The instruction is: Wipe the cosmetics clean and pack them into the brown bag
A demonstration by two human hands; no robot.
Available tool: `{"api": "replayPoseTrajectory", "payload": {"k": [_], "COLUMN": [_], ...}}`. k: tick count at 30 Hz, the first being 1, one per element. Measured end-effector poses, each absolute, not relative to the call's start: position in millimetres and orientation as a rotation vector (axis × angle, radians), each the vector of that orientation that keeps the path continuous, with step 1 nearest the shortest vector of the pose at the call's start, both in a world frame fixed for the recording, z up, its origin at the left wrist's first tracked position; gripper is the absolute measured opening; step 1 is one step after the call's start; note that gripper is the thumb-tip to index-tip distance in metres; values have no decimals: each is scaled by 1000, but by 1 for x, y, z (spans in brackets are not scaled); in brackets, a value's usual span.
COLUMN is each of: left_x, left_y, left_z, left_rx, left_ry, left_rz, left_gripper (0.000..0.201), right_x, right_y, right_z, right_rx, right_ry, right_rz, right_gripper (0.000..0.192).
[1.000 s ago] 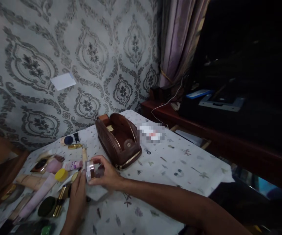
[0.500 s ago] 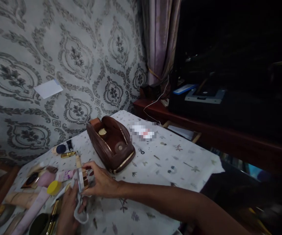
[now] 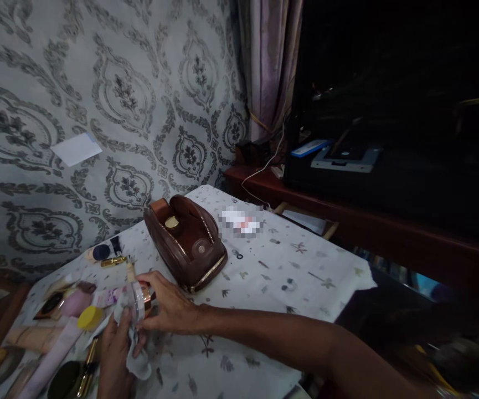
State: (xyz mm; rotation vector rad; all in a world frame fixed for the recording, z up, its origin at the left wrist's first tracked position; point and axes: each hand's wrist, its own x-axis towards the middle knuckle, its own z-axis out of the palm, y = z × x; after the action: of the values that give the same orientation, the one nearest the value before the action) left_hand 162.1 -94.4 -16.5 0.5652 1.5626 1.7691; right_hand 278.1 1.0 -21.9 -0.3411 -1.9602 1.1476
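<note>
Jar (image 3: pixel 142 299) sits off the table (image 3: pixel 264 277), clamped on its side in the right hand (image 3: pixel 168 307); left hand (image 3: pixel 117 346) is closed on a white cloth (image 3: pixel 135 357) pressed against its face. Risk: the sideways grip looks shallow, so rubbing could twist the jar out onto the clutter. Yellow cap (image 3: pixel 89 317) and pink tubes (image 3: pixel 73 305) crowd just left; brown pouch (image 3: pixel 185 241) stands open just beyond.

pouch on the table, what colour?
Brown, with a gold zipper; the pouch shows clearly in the head view, lying open beyond the right hand.
</note>
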Motion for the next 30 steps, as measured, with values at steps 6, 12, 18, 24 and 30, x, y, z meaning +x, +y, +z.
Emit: {"api": "replayPoseTrajectory", "payload": {"k": [6,12,18,24,30], "left_x": [172,171,167,167,162], "left_y": [-94,-93,-93,-93,-93], "left_z": [-9,-11,-13,-8,-12], "left_rx": [535,616,619,554,632], "left_ry": [1538,1448,1440,1456,1410], "left_rz": [1845,1897,1902,1906,1897], "left_gripper": [56,52,51,57,49], "right_x": [281,283,284,271,269], "right_y": [1,0,-1,2,2], "right_z": [-20,-17,-16,-31,-34], "right_rx": [-360,-318,-335,-449,-478], "right_ry": [-1981,-1943,-1873,-1689,-1676], "right_rz": [1149,1237,1309,1498,1502], "right_gripper": [89,94,76,88,88]}}
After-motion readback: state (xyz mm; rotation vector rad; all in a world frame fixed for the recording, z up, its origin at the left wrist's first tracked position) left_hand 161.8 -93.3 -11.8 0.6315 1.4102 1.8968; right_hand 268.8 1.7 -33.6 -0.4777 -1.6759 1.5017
